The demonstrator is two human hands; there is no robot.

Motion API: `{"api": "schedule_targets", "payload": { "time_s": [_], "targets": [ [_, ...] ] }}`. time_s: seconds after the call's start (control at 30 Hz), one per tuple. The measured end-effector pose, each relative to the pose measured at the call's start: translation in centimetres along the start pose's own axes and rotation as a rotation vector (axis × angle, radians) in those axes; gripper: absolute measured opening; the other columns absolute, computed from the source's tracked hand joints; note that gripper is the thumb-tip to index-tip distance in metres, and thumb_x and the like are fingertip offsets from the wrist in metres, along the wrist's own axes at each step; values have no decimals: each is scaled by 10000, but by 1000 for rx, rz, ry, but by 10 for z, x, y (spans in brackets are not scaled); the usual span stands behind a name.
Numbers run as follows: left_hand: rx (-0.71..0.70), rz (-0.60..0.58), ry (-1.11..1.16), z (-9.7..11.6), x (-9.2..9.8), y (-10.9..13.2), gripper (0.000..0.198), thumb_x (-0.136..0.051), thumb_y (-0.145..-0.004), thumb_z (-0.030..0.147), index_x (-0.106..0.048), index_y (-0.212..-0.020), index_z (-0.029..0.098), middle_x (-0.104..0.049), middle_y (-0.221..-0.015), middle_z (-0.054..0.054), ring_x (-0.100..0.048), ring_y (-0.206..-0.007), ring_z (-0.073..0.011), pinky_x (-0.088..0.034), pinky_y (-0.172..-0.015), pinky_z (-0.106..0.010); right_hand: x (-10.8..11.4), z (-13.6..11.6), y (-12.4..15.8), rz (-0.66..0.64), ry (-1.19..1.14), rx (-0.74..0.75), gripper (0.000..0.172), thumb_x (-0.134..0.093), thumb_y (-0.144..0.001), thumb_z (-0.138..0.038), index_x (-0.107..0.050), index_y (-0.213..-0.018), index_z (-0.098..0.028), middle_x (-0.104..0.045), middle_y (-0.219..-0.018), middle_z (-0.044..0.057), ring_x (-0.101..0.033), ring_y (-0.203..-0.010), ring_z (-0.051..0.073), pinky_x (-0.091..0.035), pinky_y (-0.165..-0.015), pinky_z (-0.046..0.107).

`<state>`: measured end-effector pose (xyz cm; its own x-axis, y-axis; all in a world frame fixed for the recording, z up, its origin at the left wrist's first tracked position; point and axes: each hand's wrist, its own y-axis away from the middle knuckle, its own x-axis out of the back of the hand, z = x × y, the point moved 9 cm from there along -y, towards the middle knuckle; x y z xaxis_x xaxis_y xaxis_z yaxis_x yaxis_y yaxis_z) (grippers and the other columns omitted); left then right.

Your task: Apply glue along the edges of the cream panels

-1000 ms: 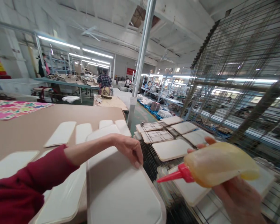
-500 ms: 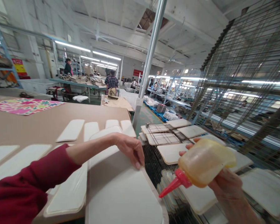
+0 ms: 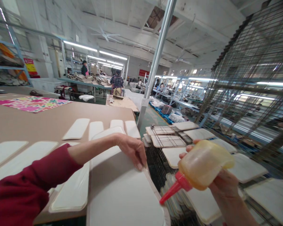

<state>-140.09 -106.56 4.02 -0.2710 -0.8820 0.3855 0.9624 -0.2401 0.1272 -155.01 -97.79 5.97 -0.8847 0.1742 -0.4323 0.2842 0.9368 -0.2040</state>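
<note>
My left hand (image 3: 133, 151) is closed on the right edge of a large white panel (image 3: 120, 191), its thumb and fingers pinching the rim. A paler border runs round the panel. In my right hand (image 3: 224, 183) is a squeeze bottle (image 3: 202, 164) of yellowish liquid, tipped so its red nozzle points down to the left. The tip of the nozzle is at the panel's right edge, below my left hand; whether it touches I cannot tell. Most of my right fingers are hidden behind the bottle.
Several white panels lie on the brown table (image 3: 103, 111) at left, near a floral cloth (image 3: 33, 104). More panels rest on wire racks (image 3: 168, 138) at right. Upright wire racks (image 3: 254, 62) stand beyond, and a metal post (image 3: 153, 62) rises ahead. Co-workers (image 3: 117, 81) are far back.
My view has turned slightly left. The bottle has moved a little left and down along the panel's right edge. My left hand keeps its hold on the rim.
</note>
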Motion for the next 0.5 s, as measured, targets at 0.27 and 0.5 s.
{"api": "schedule_targets", "payload": {
  "time_s": [0.27,0.5],
  "targets": [
    [2,19,39,-3,4,3,452,-761,-642,443,-751,-878,57,-720,-777,-71,-653,-759,-198,-497,-688,-204,2,2,-8,-147,-20,39,642,-802,-537,-404,-579,-1133,-322,-640,-995,24,-629,-900,273,-547,-747,402],
    [62,69,41,-4,11,10,386,-776,-637,395,-757,-853,75,-716,-765,-46,-633,-749,-185,-479,-675,-196,10,0,-5,-9,-19,53,688,-847,-446,-430,-601,-1078,-311,-648,-955,6,-642,-860,264,-556,-733,378]
  ]
}}
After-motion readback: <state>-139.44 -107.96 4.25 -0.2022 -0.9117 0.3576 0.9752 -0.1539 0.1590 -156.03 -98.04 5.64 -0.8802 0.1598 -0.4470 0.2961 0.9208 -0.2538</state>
